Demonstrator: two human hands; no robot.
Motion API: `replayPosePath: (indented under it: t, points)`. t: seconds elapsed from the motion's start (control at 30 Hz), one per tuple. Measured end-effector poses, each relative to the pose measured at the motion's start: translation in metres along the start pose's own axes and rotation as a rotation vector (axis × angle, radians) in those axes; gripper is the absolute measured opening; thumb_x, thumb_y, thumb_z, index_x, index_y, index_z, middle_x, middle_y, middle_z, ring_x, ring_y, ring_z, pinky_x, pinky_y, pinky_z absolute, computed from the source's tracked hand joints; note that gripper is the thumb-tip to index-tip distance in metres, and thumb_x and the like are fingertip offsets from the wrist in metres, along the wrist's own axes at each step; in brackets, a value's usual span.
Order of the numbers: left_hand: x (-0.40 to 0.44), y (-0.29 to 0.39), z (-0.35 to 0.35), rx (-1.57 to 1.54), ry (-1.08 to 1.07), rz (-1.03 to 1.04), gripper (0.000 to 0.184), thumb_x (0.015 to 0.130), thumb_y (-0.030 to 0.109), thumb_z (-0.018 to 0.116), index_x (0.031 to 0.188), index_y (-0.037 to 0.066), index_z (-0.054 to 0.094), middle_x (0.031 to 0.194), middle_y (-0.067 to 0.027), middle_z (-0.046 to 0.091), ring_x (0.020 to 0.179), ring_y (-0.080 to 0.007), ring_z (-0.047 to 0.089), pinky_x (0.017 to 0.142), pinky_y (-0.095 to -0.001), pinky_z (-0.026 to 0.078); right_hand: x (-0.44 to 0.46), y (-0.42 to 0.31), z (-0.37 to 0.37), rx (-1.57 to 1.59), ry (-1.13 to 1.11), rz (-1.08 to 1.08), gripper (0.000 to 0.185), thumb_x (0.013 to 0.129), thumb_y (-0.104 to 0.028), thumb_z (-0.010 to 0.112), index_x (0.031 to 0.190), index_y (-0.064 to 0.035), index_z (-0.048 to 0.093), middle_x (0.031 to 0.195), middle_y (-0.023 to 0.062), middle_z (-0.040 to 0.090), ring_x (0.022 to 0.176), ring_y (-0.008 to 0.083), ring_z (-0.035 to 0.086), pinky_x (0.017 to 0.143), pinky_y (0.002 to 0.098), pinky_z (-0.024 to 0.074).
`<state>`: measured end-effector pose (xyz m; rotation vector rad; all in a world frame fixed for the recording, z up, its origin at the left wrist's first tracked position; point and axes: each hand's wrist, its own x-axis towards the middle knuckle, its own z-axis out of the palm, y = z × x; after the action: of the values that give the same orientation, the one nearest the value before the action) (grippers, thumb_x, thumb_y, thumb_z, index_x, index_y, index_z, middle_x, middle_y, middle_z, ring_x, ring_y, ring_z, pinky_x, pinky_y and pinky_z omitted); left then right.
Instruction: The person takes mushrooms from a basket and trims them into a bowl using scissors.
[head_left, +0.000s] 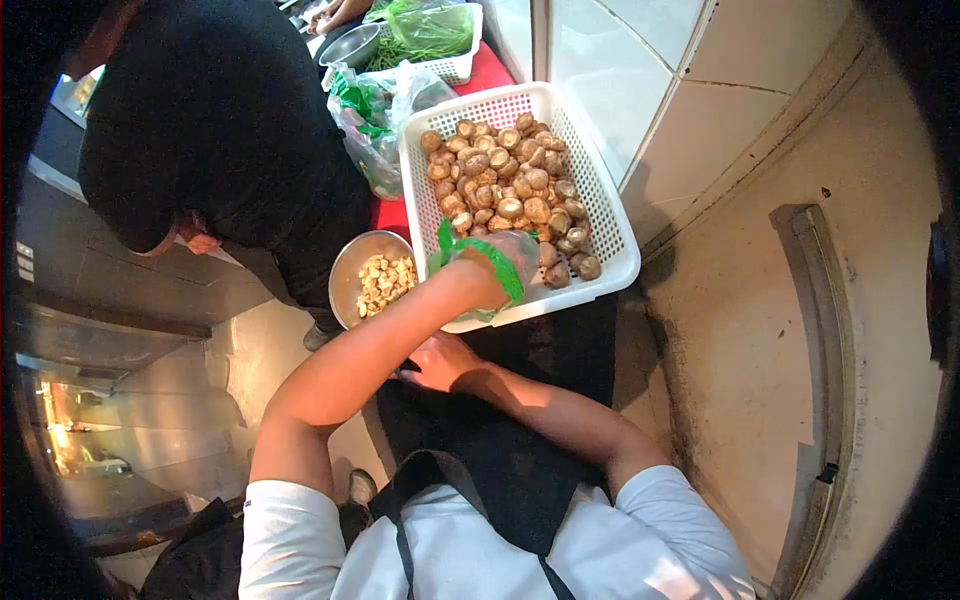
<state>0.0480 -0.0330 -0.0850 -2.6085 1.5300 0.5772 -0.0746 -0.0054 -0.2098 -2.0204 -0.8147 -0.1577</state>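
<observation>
Strong fisheye bend, black corners. Mushrooms [510, 180] brightly lit; shadow on tiled wall [730, 130]; orange glare lower left.

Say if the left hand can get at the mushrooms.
Likely yes: the left hand, in green-edged clear plastic, is past the near rim of the white basket, with nothing visible blocking the mushrooms.

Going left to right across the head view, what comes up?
Person in black clothing, round silver metal bowl of pale chopped pieces, white perforated plastic basket of brown round-capped mushrooms, long narrow greyish strip.
</observation>
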Motion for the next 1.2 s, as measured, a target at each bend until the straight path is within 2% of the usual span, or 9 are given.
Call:
replayPosePath:
  t: [0.13,0.2,0.27,0.33,0.63,0.73,0.83,0.93,1.2]
  points:
    - [-0.005,-0.01,0.0,-0.033,-0.006,0.028,0.028,0.085,0.025,0.066,0.104,0.005,0.071,0.112,-0.0234,0.066,0.101,-0.0401,0.068,0.087,-0.0505,0.054,0.0,-0.001,-0.001,0.028,-0.017,0.021,0.049,0.084,-0.032,0.078,0.122,-0.0056,0.063,0.104,0.0191,0.071,0.099,0.039,0.068,0.09,0.0507,0.0529]
    - [-0.011,-0.017,0.017,-0.139,0.162,0.049,0.029,0.085,0.025,0.066,0.104,0.005,0.071,0.114,-0.0237,0.066,0.101,-0.0409,0.067,0.087,-0.0503,0.053,0.0,-0.002,-0.001,0.001,-0.026,0.041,0.048,0.085,-0.032,0.077,0.122,-0.0059,0.063,0.104,0.0189,0.071,0.099,0.0386,0.068,0.089,0.0504,0.0532]
    - [-0.011,-0.013,0.01,-0.165,0.138,0.019,0.031,0.084,0.026,0.066,0.107,0.005,0.07,0.116,-0.0235,0.066,0.103,-0.0415,0.067,0.088,-0.0503,0.053,0.001,-0.003,-0.003,-0.007,-0.037,0.048,0.047,0.086,-0.033,0.076,0.123,-0.0063,0.062,0.104,0.0187,0.071,0.099,0.0384,0.068,0.089,0.0503,0.0534]
    - [-0.002,-0.008,-0.001,-0.113,-0.076,-0.06,0.036,0.084,0.027,0.064,0.113,0.006,0.068,0.12,-0.0229,0.066,0.105,-0.042,0.066,0.09,-0.0503,0.052,0.001,-0.003,-0.006,0.001,-0.054,0.043,0.046,0.088,-0.034,0.075,0.123,-0.0067,0.063,0.103,0.0188,0.071,0.1,0.0385,0.068,0.088,0.0504,0.0535]
    - [0.007,-0.009,0.028,-0.047,-0.024,-0.045,0.037,0.086,0.031,0.065,0.116,0.008,0.066,0.116,-0.0215,0.067,0.111,-0.0407,0.065,0.093,-0.0491,0.052,0.003,-0.009,-0.017,0.053,-0.099,0.122,0.051,0.086,-0.033,0.076,0.128,-0.0074,0.062,0.121,0.0196,0.067,0.113,0.0372,0.064,0.099,0.0494,0.0499]
    - [-0.003,0.0,0.017,-0.089,0.233,-0.074,0.034,0.083,0.02,0.067,0.113,0.004,0.068,0.109,-0.0218,0.071,0.103,-0.0381,0.069,0.087,-0.0467,0.056,0.006,-0.015,-0.026,0.038,-0.214,0.205,0.051,0.086,-0.033,0.076,0.128,-0.0072,0.062,0.122,0.0198,0.066,0.114,0.0377,0.064,0.1,0.0494,0.0491]
    - [-0.019,-0.005,0.003,-0.143,0.19,-0.107,0.038,0.08,0.015,0.07,0.116,0.004,0.065,0.103,-0.0224,0.07,0.099,-0.0382,0.069,0.085,-0.0466,0.056,0.005,-0.014,-0.024,0.029,-0.163,0.166,0.051,0.086,-0.032,0.075,0.128,-0.0064,0.062,0.117,0.0211,0.068,0.111,0.0379,0.065,0.097,0.0495,0.0511]
    - [-0.014,-0.018,0.013,-0.215,0.396,-0.064,0.036,0.078,0.011,0.07,0.113,0.003,0.066,0.099,-0.0246,0.069,0.096,-0.0396,0.069,0.084,-0.0472,0.056,0.002,-0.002,-0.006,0.003,-0.122,0.109,0.051,0.087,-0.032,0.074,0.129,-0.0065,0.061,0.108,0.022,0.069,0.104,0.0387,0.067,0.091,0.0498,0.0536]
    - [-0.047,-0.003,-0.042,-0.283,0.403,0.014,0.023,0.084,0.002,0.06,0.106,-0.001,0.067,0.094,-0.0259,0.066,0.092,-0.0406,0.067,0.084,-0.0463,0.053,0.004,-0.012,-0.018,0.13,0.051,0.104,0.05,0.089,-0.038,0.072,0.127,-0.0074,0.06,0.1,0.0216,0.069,0.098,0.041,0.067,0.083,0.0506,0.0539]
